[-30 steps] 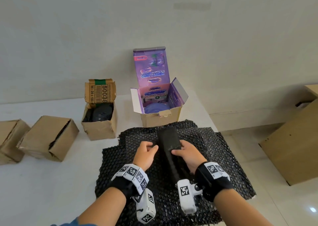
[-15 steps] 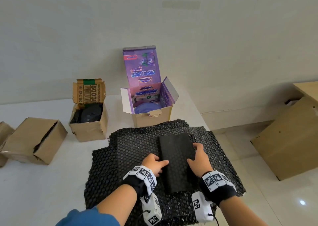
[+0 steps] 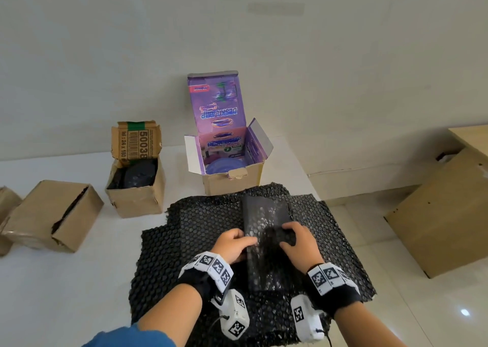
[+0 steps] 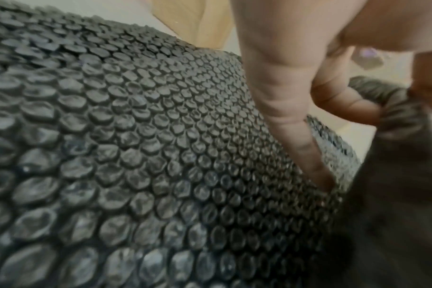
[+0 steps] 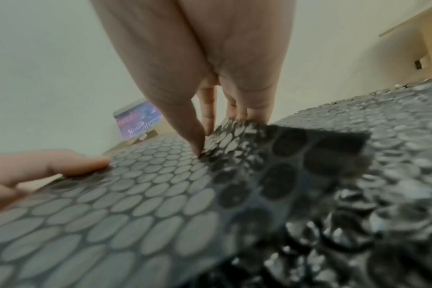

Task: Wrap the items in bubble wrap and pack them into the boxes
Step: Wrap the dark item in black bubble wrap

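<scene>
Black bubble wrap sheets lie spread on the white table. On top lies a flat, folded piece of bubble wrap; what it holds is hidden. My left hand grips its left edge, with the index finger tucked under the flap. At its right edge, my right hand pinches a turned-up corner between thumb and fingers. An open purple box stands just behind the wrap with a blue round thing inside.
An open brown box holding a black wrapped bundle stands at the back left. A brown box lies on its side further left, another at the frame's edge. The table ends to the right; a large cardboard box sits on the floor.
The folded piece stood on edge between my hands, then was laid flat. My right hand has since lifted its near right corner; both hands sit closer together on it.
</scene>
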A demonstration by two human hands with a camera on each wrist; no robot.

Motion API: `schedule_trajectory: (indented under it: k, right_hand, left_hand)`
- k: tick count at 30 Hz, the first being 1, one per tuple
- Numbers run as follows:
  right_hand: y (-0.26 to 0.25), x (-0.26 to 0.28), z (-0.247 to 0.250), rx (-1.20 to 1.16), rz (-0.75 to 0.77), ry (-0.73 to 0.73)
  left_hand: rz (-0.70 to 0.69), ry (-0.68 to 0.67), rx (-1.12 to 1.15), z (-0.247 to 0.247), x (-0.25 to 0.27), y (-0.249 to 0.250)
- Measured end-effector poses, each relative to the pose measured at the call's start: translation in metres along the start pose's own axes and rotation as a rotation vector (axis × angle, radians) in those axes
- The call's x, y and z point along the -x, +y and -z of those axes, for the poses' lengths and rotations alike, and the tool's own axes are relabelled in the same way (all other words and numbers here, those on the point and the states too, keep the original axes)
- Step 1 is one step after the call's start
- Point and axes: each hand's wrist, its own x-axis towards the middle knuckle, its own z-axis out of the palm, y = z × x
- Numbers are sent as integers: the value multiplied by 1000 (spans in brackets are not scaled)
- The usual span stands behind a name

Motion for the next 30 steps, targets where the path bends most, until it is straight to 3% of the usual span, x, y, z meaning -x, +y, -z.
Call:
schedule_trajectory:
  k: [3, 8, 10, 14, 18, 22, 27, 30]
  right_hand:
    - [-21, -6, 5, -235, 48, 2]
    - [-67, -26, 5, -655, 16, -287]
    - [-89, -33, 1, -721, 38, -335]
    - [-132, -45, -14, -743, 110, -255]
    - [-170, -51, -29, -684, 202, -200]
    - [-204, -55, -44, -589, 337, -172]
    - [-235, -62, -67, -497, 443, -11]
    - [-253, -66, -79, -501, 370, 95]
  left_hand:
    - [-59, -1, 206, 21, 10, 16]
    - [-212, 3, 249, 69, 30, 46]
    - [-249, 30, 212, 91, 33, 53]
    - [-359, 217, 0, 135, 34, 62]
    - [-542, 194, -173, 178, 39, 68]
    - [-615, 194, -438, 217, 42, 75]
    - [-661, 182, -434, 258, 42, 78]
    - [-694, 160, -386, 277, 37, 79]
